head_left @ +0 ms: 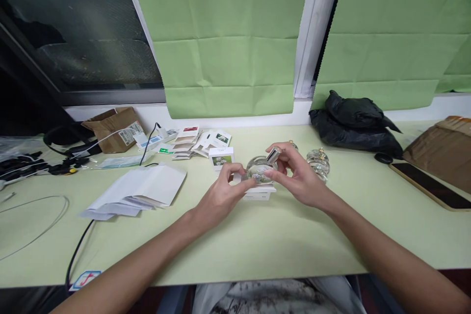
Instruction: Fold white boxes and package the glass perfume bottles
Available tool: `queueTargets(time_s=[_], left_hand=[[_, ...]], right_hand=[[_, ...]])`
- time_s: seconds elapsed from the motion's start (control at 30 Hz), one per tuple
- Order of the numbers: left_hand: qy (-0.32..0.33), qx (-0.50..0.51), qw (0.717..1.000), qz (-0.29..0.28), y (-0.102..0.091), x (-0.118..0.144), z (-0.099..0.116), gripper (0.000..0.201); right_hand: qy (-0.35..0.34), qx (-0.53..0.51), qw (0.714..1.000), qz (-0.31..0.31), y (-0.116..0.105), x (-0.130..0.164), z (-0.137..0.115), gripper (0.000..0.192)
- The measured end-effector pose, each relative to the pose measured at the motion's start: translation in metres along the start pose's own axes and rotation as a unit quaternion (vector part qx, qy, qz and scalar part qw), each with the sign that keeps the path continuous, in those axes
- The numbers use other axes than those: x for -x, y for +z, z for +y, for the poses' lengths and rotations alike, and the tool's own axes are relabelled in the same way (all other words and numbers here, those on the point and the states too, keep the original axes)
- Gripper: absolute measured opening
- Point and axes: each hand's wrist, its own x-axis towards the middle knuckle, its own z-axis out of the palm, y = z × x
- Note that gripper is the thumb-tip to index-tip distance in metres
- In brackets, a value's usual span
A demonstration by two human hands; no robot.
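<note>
Both hands meet at a round clear glass bottle (259, 169) with a shiny silver cap (273, 155), held just above a small white box (257, 192) mid-tabletop. Right hand (300, 176) has its grip closed on the bottle, thumb and fingertips pinching around the cap and upper side, wrist cocked inward, forearm running in from the lower right. Left hand (221, 194) closed too, fingers curled on the bottle's left edge and the box top, forearm in from lower left. Just right of the hands, two more clear glass bottles (318, 163) with ribbed bodies and gold tops. Behind, a white carton with a flower print (221, 157) and a fan of small paper cards (200, 141). Left: loose white folded paper sheets (138, 190), a black cable (79, 245), a torn brown cardboard box (114, 128). Right: crumpled black plastic bag (355, 122), dark flat phone (430, 185). Tabletop (257, 245) is smooth, pale green, matte.
</note>
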Motion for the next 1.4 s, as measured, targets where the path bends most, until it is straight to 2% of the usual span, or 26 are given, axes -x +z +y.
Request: queueTargets(time_s=[0.07,0.17,0.3,0.5,0.77,0.93,1.1,1.23,1.4], left_hand=[[0.001,0.034,0.999,0.032,0.002,-0.002,-0.001,0.042],[-0.051,0.121,0.987,0.09,0.007,-0.005,-0.001,0.041],[-0.12,0.212,0.966,0.087,0.016,-0.004,0.0,0.041],[-0.199,0.275,0.935,0.099,0.023,-0.005,0.005,0.039],[-0.188,0.289,0.935,0.086,0.023,-0.007,0.009,0.033],[-0.193,0.293,0.934,0.072,0.024,-0.005,0.01,0.038],[-0.203,0.311,0.925,0.077,0.025,-0.005,0.008,0.044],[-0.199,0.325,0.921,0.081,0.026,-0.005,0.007,0.047],[-0.209,0.33,0.917,0.083,0.027,-0.004,0.007,0.05]], right_hand=[[-0.011,0.02,1.0,-0.018,-0.001,-0.001,-0.003,0.034],[-0.014,0.056,0.997,-0.045,-0.003,-0.002,-0.006,0.028],[-0.032,0.093,0.991,-0.086,-0.007,-0.004,-0.01,0.023],[-0.032,0.136,0.982,-0.13,-0.012,-0.014,-0.013,0.02],[-0.039,0.141,0.976,-0.159,-0.013,-0.023,-0.014,0.014],[0.003,0.139,0.968,-0.21,-0.017,-0.033,-0.015,0.016],[0.005,0.132,0.955,-0.264,-0.024,-0.045,-0.015,0.017],[0.004,0.132,0.946,-0.296,-0.027,-0.046,-0.015,0.025],[0.029,0.122,0.938,-0.323,-0.028,-0.039,-0.013,0.046]])
